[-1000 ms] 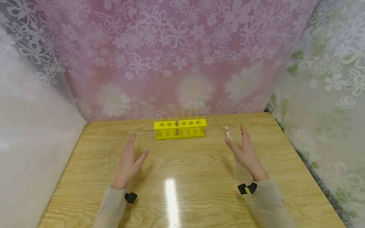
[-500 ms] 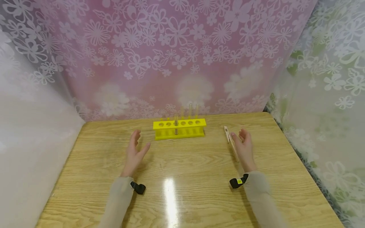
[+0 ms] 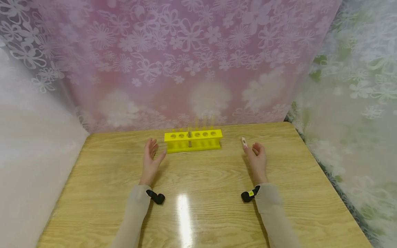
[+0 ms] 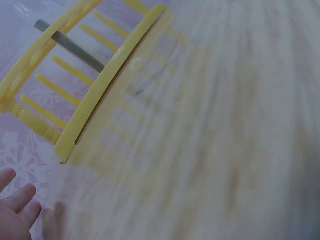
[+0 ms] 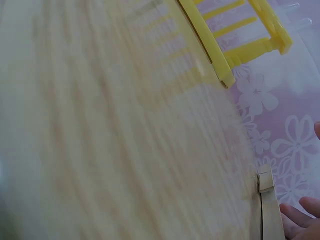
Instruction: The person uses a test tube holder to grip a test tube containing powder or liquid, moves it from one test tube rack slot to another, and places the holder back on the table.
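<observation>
A wooden test tube clamp (image 3: 243, 141) lies on the table right of centre. My right hand (image 3: 258, 160) is over its near part, thumb overlapping the clamp and fingers bent loosely. In the right wrist view, the fingers (image 5: 300, 216) show just beyond the clamp (image 5: 271, 215), with a gap in sight between them. At the back stands a yellow test tube rack (image 3: 193, 149). A greyish test tube (image 3: 190, 137) sits upright in one of its holes. My left hand (image 3: 150, 163), thumb spread from the fingers, hovers left of the rack and holds nothing.
Several clear test tubes (image 3: 205, 121) stand upside down on the pegs behind the rack. The wood-grain table (image 3: 211, 189) ends at a pink flowered curtain (image 3: 173, 69). Pale curtains hang at both sides, and a black camera is strapped to each wrist.
Both hands have moved inward and slightly forward. The right hand has come over the clamp, hiding its near part, and its fingers have bent more. The rack and tubes stay put.
</observation>
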Available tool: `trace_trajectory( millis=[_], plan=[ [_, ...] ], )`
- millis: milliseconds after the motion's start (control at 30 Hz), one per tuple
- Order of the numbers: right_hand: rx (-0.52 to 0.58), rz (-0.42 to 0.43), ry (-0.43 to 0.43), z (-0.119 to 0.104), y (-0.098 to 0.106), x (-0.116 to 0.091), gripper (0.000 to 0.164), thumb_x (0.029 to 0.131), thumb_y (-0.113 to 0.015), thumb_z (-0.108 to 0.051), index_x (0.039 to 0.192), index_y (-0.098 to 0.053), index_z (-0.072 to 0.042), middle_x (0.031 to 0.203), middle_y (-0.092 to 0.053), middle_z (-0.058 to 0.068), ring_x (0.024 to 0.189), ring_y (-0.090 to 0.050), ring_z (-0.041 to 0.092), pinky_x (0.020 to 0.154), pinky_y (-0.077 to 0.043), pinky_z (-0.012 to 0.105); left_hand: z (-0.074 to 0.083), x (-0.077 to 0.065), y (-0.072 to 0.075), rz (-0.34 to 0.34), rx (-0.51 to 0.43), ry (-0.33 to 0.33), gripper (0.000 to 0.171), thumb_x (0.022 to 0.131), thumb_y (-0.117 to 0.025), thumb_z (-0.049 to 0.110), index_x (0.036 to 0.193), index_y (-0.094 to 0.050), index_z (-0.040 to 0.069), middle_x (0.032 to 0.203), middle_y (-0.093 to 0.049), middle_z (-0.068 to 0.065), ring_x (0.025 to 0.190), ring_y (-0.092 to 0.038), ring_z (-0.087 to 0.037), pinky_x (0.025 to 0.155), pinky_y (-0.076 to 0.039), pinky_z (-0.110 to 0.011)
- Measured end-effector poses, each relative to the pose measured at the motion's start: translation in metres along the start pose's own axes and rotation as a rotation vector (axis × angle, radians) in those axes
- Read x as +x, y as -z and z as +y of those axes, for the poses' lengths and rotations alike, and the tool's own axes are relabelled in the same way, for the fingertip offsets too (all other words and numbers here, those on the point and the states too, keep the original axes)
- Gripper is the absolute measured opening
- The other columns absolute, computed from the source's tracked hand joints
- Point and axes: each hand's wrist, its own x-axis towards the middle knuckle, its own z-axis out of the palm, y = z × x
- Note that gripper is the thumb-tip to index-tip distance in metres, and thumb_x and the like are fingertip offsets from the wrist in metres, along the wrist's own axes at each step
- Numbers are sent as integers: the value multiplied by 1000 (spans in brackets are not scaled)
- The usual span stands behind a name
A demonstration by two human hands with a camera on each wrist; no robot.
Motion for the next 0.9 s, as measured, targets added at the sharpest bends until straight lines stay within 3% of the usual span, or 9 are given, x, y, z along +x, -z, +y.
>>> trace_trajectory(
  millis=[167, 267, 433, 667, 900],
  plan=[
    [-24, 14, -3, 3, -5, 1, 79, 89, -76, -30, 150, -34, -1, 150, -40, 17, 140, -37, 28, 114, -32, 44, -31, 8, 1, 11, -25, -24, 82, 96, -67, 11, 159, -15, 11, 159, -25, -19, 144, -27, -38, 119, -18, -50],
    [-40, 29, 4, 4, -4, 3, 79, 88, -77, -28, 149, -35, 1, 149, -41, 18, 138, -39, 28, 113, -33, 44, -41, 13, -1, 16, -10, -40, 84, 94, -70, 15, 159, -17, 17, 159, -27, -15, 144, -29, -32, 120, -20, -46],
    [-42, 42, 3, 5, -4, 5, 80, 87, -78, -27, 149, -36, 1, 148, -43, 19, 137, -41, 29, 112, -35, 43, -38, 17, -3, 3, 20, -38, 86, 92, -73, 17, 159, -18, 18, 159, -28, -14, 145, -28, -32, 119, -21, -47],
    [-39, 46, 25, 10, -5, 6, 78, 86, -79, -25, 148, -39, -1, 148, -44, 17, 136, -42, 27, 111, -36, 44, -15, 18, -10, -19, 12, -52, 83, 92, -71, 9, 156, -19, 4, 157, -28, -23, 142, -28, -43, 117, -21, -56],
    [-104, 51, 40, 13, -9, 3, 80, 84, -81, -25, 148, -39, -2, 149, -42, 15, 138, -39, 27, 112, -35, 45, -38, 32, -17, -71, 57, 10, 89, 91, -75, 19, 158, -17, 10, 161, -27, -7, 146, -26, -26, 120, -20, -44]
  ],
)
